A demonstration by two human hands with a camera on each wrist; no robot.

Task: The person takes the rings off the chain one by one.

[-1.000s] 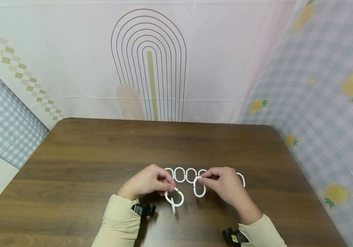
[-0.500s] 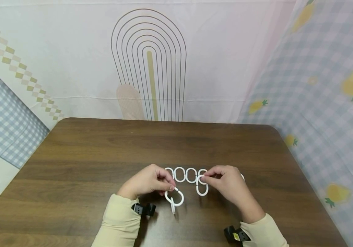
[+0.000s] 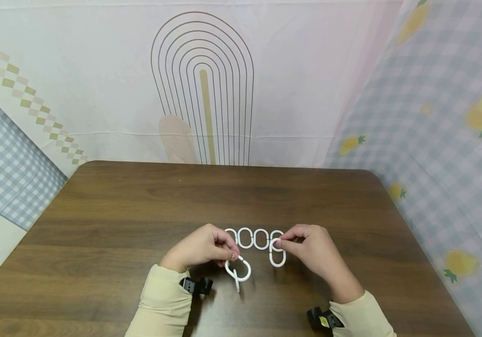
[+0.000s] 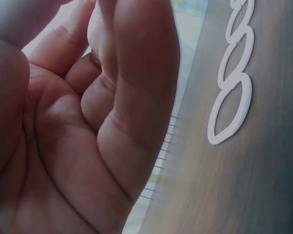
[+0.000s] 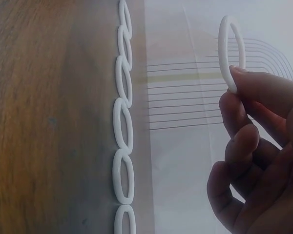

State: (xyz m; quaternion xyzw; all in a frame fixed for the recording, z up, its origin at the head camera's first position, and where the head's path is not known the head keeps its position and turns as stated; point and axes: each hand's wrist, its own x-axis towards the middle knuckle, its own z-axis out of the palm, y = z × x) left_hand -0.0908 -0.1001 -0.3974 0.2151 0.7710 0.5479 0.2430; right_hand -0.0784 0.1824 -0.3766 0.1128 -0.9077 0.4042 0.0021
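Observation:
My left hand (image 3: 207, 248) pinches a white oval ring (image 3: 249, 270) between thumb and forefinger in the head view. A second white ring (image 3: 237, 283), seen nearly edge-on, hangs through its lower part. In the left wrist view the palm and curled fingers of the left hand (image 4: 88, 122) fill the left side, and the rings it holds do not show. To the right, my right hand (image 3: 310, 248) holds a single white oval ring (image 3: 277, 266) by its top with thumb and fingertips. That ring (image 5: 224, 53) stands upright above the fingers in the right wrist view.
Behind both hands a row of white rings (image 5: 116, 122) lies side by side on the brown wooden table (image 3: 139, 196); the hands cover parts of it. A patterned cloth (image 3: 300, 70) hangs beyond the far edge. Black wrist cameras (image 3: 204, 286) sit below the hands.
My right hand has shifted slightly right and away with its ring, which now overlaps a ring of the row. The ring at the row's right end has become hidden behind it. My left hand stays put.

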